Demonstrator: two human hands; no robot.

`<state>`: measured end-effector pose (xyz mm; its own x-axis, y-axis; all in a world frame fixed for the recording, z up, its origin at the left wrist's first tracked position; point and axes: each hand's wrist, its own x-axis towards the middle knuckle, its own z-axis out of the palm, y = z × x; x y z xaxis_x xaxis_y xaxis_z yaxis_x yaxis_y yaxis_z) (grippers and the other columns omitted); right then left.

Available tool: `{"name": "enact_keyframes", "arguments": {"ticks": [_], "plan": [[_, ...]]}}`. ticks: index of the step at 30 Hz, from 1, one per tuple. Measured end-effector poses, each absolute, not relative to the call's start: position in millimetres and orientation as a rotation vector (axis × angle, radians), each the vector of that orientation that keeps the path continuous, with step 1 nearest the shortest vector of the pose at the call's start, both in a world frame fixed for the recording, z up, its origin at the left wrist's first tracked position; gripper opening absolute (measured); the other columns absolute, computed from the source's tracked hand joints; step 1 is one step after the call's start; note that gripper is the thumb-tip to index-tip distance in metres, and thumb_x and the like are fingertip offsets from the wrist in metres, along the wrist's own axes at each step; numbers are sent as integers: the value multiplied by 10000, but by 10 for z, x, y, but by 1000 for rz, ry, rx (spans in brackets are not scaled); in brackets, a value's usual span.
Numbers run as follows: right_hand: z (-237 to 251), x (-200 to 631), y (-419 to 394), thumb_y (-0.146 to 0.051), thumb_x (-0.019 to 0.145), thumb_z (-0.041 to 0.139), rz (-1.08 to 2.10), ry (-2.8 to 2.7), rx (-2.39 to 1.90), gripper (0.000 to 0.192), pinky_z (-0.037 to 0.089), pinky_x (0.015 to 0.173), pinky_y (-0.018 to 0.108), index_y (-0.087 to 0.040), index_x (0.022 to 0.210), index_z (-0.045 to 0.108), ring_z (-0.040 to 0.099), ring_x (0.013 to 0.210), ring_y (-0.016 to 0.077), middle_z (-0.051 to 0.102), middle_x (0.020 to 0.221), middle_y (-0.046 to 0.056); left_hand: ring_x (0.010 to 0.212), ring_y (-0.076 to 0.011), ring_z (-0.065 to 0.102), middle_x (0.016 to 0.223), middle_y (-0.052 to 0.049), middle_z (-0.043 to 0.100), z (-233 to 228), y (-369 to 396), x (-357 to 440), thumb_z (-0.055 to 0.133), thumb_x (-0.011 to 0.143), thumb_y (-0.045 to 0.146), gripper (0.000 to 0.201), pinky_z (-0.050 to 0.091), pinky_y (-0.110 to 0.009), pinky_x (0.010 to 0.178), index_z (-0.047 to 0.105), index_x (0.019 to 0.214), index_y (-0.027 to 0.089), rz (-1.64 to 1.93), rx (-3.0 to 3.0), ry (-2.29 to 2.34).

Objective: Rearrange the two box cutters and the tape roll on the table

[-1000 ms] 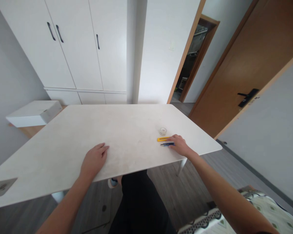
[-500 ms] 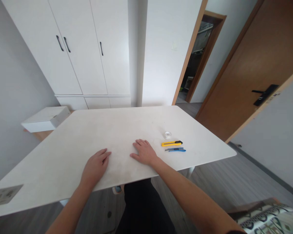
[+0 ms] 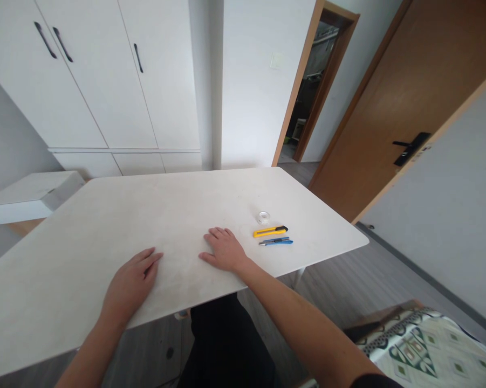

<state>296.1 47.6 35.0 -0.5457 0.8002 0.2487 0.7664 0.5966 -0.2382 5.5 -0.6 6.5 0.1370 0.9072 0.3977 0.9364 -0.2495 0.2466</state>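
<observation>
Since a second ago the right hand (image 3: 223, 250) has left the blue pen (image 3: 276, 242) and yellow box cutter (image 3: 270, 231), lying flat, empty, just left of them on the white rectangular table (image 3: 145, 210). The left hand (image 3: 131, 279) stays flat, holding nothing. The small clear tape roll (image 3: 262, 217) is hard to make out.

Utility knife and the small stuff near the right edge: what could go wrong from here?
1. The yellow utility knife lies just right of the right hand; whether its blade is out cannot be told, so a blind sideways reach might meet the tip.
2. The blue cutter sits toward the table edge; a sweep could knock it off.
3. The clear tape roll is small and pale, easy to miss.
</observation>
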Motion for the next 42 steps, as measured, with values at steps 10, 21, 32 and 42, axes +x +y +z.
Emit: {"name": "enact_keyframes", "arguments": {"ticks": [10,21,32,42], "plan": [[374,2965,466,-607,921,506,180,-2502,-1286,602,212,1149,485,-206,1369,506,355,1381,279,473,1469,137,1170,-261,631,1287,-77,665,39,-10,40,378,919,458,472,467,-409,1074,740,1105,219,-754,-2317,-1899],[377,2966,465,-616,924,492,164,-2503,-1290,590,227,1144,479,-217,1359,512,363,1376,274,481,1464,134,1170,-263,630,1284,-78,666,43,-9,39,386,915,457,467,461,-414,1082,744,1100,221,-772,-2329,-1905],[363,2967,471,-613,922,502,169,-2502,-1280,601,227,1146,484,-199,1357,515,365,1375,278,484,1459,137,1178,-249,626,1297,-70,658,15,4,25,374,923,473,475,458,-393,1083,738,1111,231,-740,-2326,-1919],[369,2967,465,-618,924,494,168,-2501,-1285,601,229,1149,468,-205,1360,516,367,1377,272,481,1464,135,1182,-254,625,1284,-76,666,20,4,31,374,922,469,481,453,-392,1089,742,1104,217,-748,-2322,-1906]]}}
